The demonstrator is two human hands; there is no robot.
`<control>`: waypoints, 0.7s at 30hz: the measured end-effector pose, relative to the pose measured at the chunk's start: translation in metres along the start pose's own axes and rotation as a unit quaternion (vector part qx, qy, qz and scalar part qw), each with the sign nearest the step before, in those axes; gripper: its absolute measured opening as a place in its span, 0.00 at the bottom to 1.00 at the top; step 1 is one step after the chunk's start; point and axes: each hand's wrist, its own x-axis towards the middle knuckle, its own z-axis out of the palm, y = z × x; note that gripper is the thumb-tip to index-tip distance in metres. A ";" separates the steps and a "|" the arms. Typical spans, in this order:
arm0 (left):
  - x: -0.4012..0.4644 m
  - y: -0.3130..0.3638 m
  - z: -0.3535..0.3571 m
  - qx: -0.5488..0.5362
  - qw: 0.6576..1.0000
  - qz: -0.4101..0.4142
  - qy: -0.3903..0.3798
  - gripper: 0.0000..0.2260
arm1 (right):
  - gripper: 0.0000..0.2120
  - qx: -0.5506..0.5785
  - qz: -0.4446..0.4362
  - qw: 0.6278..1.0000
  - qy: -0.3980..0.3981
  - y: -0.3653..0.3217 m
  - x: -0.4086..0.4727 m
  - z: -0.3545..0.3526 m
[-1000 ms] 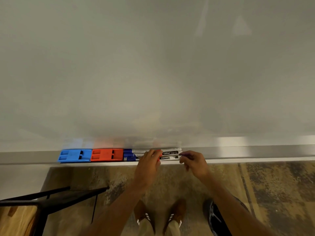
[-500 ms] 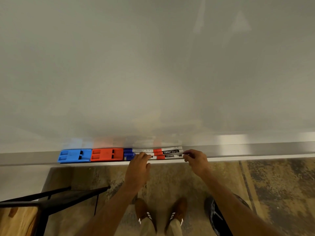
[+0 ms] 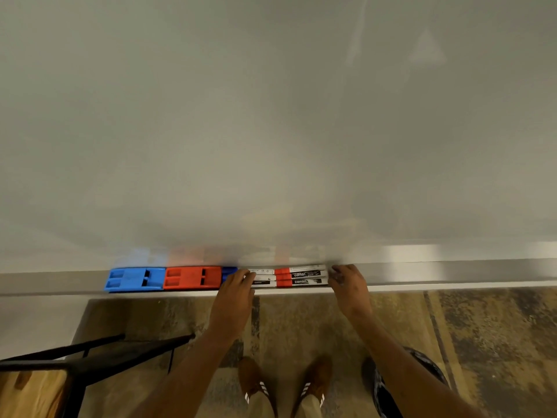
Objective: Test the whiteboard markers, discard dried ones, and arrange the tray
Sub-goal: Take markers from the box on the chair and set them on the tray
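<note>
Squaring: markers [image 3: 289,277] lying in three rows on the tray [image 3: 452,274], barrels lengthwise along the ledge, being bracketed from both ends, likely to line the ends up flush.
Left hand [image 3: 233,297]: resting fingers on the left ends of the markers, fingers bent over them (pressing, not lifting, as far as can be judged); hard to tell whether anything is being pinched.
Right hand [image 3: 349,286]: meeting the right ends of the markers with curled fingertips, seemingly nudging them leftward; grip or mere push not being shown clearly.
Erasers: blue eraser [image 3: 134,279] and red eraser [image 3: 193,277] sitting end to end on the tray, left of the markers, the red one just beside them, suggesting arranging nearly finished.
Whiteboard [image 3: 271,116]: rising behind the tray, showing only faint smudges.
Hidden: blue marker caps [image 3: 229,271] peeking out above the left hand, the rest being covered; marker count uncertain.
Cut off: dark bin-like object [image 3: 388,393] by the right forearm, mostly being blocked; black frame [image 3: 90,354] at lower left running out of view.
</note>
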 end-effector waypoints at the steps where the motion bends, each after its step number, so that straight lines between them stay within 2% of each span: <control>1: 0.004 -0.001 0.000 0.016 1.000 0.013 -0.003 0.18 | 0.15 -0.008 -0.013 1.000 -0.007 -0.003 0.000 0.001; 4: 0.013 -0.002 0.001 0.037 0.999 0.037 -0.006 0.16 | 0.18 -0.088 -0.081 0.992 -0.033 -0.007 0.002 0.010; 7: 0.018 -0.002 0.006 0.046 0.997 0.057 0.003 0.13 | 0.15 -0.156 -0.119 0.978 -0.070 -0.011 0.001 0.019; 11: 0.023 -0.003 0.012 0.062 0.996 0.062 -0.009 0.15 | 0.13 -0.173 -0.117 0.975 -0.078 -0.012 0.002 0.026; 21: 0.031 -0.005 0.015 0.077 0.995 0.059 -0.011 0.19 | 0.15 -0.151 -0.077 0.985 -0.029 -0.016 -0.002 0.034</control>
